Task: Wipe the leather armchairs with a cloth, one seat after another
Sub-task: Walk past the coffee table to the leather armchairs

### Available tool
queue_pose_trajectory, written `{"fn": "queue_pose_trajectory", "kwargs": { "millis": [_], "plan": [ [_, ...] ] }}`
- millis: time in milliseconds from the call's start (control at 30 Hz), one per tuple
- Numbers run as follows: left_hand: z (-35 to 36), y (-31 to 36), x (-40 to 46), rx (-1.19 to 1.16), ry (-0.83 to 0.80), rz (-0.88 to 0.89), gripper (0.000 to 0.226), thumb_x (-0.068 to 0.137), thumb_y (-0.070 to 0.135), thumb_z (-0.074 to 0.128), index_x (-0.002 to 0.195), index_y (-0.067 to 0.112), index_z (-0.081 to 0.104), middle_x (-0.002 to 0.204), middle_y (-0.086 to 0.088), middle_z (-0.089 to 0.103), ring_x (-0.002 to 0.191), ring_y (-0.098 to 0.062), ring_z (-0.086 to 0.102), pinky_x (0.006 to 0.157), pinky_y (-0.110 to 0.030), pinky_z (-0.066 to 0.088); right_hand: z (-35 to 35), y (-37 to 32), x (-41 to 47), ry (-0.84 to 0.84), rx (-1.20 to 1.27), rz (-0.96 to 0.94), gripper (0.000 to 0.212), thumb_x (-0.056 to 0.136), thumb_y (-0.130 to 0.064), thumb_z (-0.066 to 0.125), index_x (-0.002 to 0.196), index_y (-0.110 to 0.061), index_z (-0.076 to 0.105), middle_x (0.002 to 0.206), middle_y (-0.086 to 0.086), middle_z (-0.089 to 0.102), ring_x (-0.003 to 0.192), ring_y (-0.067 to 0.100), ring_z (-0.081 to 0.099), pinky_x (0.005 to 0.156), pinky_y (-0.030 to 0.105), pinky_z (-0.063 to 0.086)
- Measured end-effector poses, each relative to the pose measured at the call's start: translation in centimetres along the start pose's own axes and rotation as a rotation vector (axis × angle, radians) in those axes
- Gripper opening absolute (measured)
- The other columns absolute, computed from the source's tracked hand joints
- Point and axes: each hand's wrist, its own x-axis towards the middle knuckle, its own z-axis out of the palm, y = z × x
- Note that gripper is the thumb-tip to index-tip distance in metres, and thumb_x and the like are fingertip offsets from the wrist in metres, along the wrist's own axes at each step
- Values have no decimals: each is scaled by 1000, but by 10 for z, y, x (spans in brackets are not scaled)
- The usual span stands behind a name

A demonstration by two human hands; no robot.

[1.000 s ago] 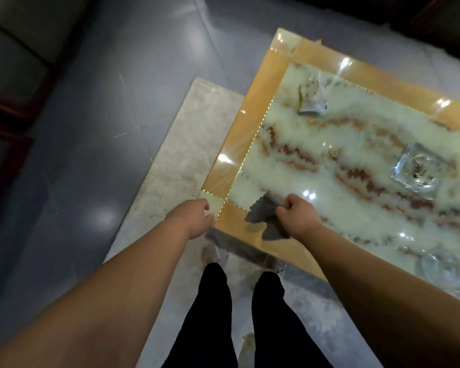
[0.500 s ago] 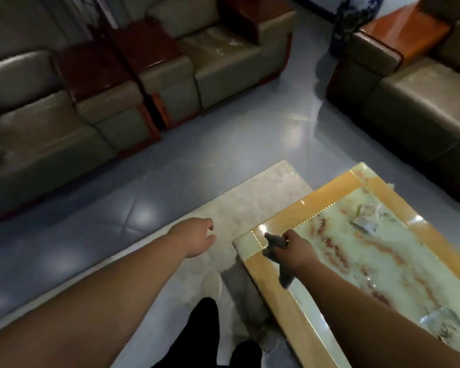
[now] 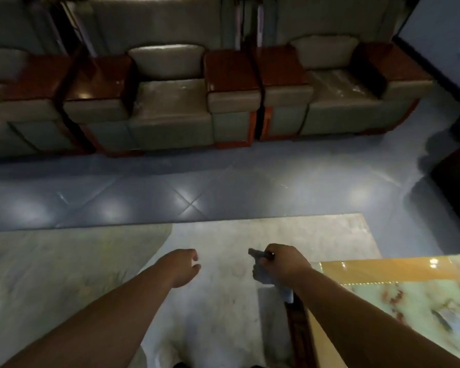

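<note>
- Right hand (image 3: pixel 284 264): fingers clenched round a grey cloth (image 3: pixel 260 273); cloth bunched in the fist, loose end hanging below the wrist, just beside the tabletop (image 3: pixel 383 272) corner.
- Left hand (image 3: pixel 182 265): held out over the rug (image 3: pixel 64 261), fingers loosely curled, grasping nothing.
- Armchairs: one (image 3: pixel 170 102) straight ahead across the tiled floor (image 3: pixel 223 187), another (image 3: pixel 340 94) to its right, a third (image 3: pixel 6 102) partly cut off at left; all set in a row, well apart from both hands.
- Seat cushions pale and glossy; armrest tops reddish-brown.
- Tabletop at lower right: marbled green slab with an orange border.
</note>
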Motion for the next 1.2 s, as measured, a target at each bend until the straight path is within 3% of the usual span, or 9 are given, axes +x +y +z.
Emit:
{"fn": "queue_pose_trajectory", "kwargs": {
  "millis": [100,200,300,433,500,700,933,1100,1200],
  "plan": [
    [-8,-68,-19,-80,35,-34,42,104,54,50,137,30,56,137,1,65,126,-22,60,103,-35,47,35,-79,13,-14,-30,-45,19,95,-38,60,82,-26,66,76,-9,71,71,14,70,70,35,60],
    [-18,-143,-40,-144,80,-88,42,104,54,49,136,29,58,141,1,62,130,-22,57,108,-36,45,71,-156,29,-42,-134,-135,19,98,-44,60,90,-28,65,87,-4,71,78,17,68,69,33,57],
    [-30,-224,-66,-147,108,-150,45,105,52,50,138,23,59,145,-4,60,134,-25,54,109,-34,44,104,-240,38,-68,-208,-259,21,99,-44,55,103,-25,64,99,-1,69,95,23,68,81,35,54],
    [-54,-316,-110,-245,192,-279,44,106,48,52,140,22,59,143,-6,62,133,-28,57,106,-34,47,145,-346,45,-116,-316,-414,28,99,-48,53,80,-28,51,78,-5,59,75,16,61,70,35,49],
    [-56,-354,-126,-318,233,-342,42,106,46,54,138,21,61,138,-7,65,129,-28,60,103,-32,47,164,-387,53,-129,-332,-512,28,100,-50,51,81,-29,52,75,-8,57,71,12,60,68,35,50],
    [-43,-436,-147,-530,321,-474,48,98,52,53,126,16,67,103,3,67,115,-25,67,83,-21,37,213,-483,90,-202,-416,-647,34,102,-50,54,76,-30,48,71,-4,56,69,8,59,63,28,46],
    [-82,-510,-118,-651,367,-585,33,105,36,58,128,14,66,116,-10,73,111,-26,66,80,-25,39,228,-601,158,-320,-443,-738,24,107,-37,53,99,-17,62,94,4,65,86,19,61,78,33,50],
    [-130,-566,-91,-710,352,-724,35,105,45,55,130,22,64,124,-5,70,115,-23,65,82,-24,40,222,-681,217,-400,-422,-740,25,107,-36,55,90,-18,60,86,5,60,75,19,54,65,32,42],
    [-160,-592,-78,-710,342,-788,37,103,52,53,130,29,62,127,-2,70,116,-24,65,91,-28,49,217,-735,257,-398,-475,-770,23,105,-38,55,88,-22,53,85,1,56,77,21,52,70,34,43]
  ]
}}
